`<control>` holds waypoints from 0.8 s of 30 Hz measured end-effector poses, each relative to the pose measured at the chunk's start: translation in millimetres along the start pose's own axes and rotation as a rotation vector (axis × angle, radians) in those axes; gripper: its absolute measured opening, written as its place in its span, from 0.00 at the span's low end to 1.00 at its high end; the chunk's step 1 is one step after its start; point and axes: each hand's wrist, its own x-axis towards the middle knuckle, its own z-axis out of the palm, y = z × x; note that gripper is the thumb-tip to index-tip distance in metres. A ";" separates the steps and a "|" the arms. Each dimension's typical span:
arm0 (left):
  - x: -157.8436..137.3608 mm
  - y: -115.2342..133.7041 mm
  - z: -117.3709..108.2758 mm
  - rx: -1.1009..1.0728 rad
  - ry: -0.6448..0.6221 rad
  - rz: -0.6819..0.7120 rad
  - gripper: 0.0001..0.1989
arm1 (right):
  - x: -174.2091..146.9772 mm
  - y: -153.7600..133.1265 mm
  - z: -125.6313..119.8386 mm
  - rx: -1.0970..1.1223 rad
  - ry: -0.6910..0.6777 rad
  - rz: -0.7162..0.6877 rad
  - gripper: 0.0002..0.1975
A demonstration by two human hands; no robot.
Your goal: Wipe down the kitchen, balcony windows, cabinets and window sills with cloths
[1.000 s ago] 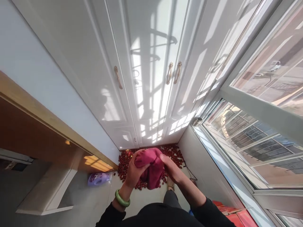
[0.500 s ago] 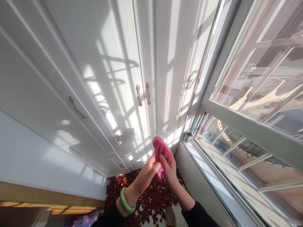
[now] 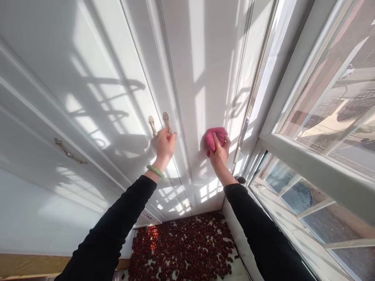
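A bunched pink cloth [image 3: 213, 137] is in my right hand [image 3: 220, 151], which presses it against the right-hand white cabinet door [image 3: 187, 89]. My left hand [image 3: 165, 146], with a green bangle on the wrist, is closed at the lower end of that door's ornate metal handle [image 3: 166, 119]. The fingers hide part of the grip. Just left of it is the matching handle [image 3: 152, 124] of the neighbouring door, its lower end close to my hand.
Many dark red fruits [image 3: 181, 246] cover the floor below. At right, a window [image 3: 310, 156] with bars outside stands above a sill, where a small round container [image 3: 241, 180] sits beside my right forearm. Another door handle [image 3: 70, 152] is at left.
My hands were together, both on the pink cloth. They have parted: the right has carried the cloth up to the door, and the left has let go and moved to the handle.
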 end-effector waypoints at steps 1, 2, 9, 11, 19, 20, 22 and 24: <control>6.0 4.6 0.5 0.038 0.018 0.009 0.05 | -9.4 9.5 4.7 -0.006 -0.015 0.035 0.37; 9.5 8.6 -0.1 0.077 0.030 0.017 0.06 | -17.9 16.5 7.2 -0.008 -0.027 0.074 0.37; 8.4 19.8 -5.4 0.178 0.047 0.019 0.15 | 29.1 -16.0 4.1 0.079 0.098 0.040 0.34; 7.9 20.6 -4.7 0.176 0.050 0.019 0.16 | 31.6 -19.7 6.9 0.104 0.082 0.002 0.35; 9.0 21.2 -4.3 0.133 0.038 0.023 0.20 | 5.7 -29.9 12.9 0.023 -0.123 -0.080 0.30; 8.8 20.2 -4.0 0.130 0.040 0.022 0.20 | 27.0 -50.6 15.4 0.034 -0.088 -0.150 0.31; 8.4 17.4 -3.3 0.137 0.045 0.037 0.19 | 71.0 -95.5 24.6 0.068 -0.041 -0.293 0.32; 8.3 13.8 -2.6 0.151 0.054 0.065 0.18 | 92.8 -127.1 37.8 0.104 -0.011 -0.358 0.34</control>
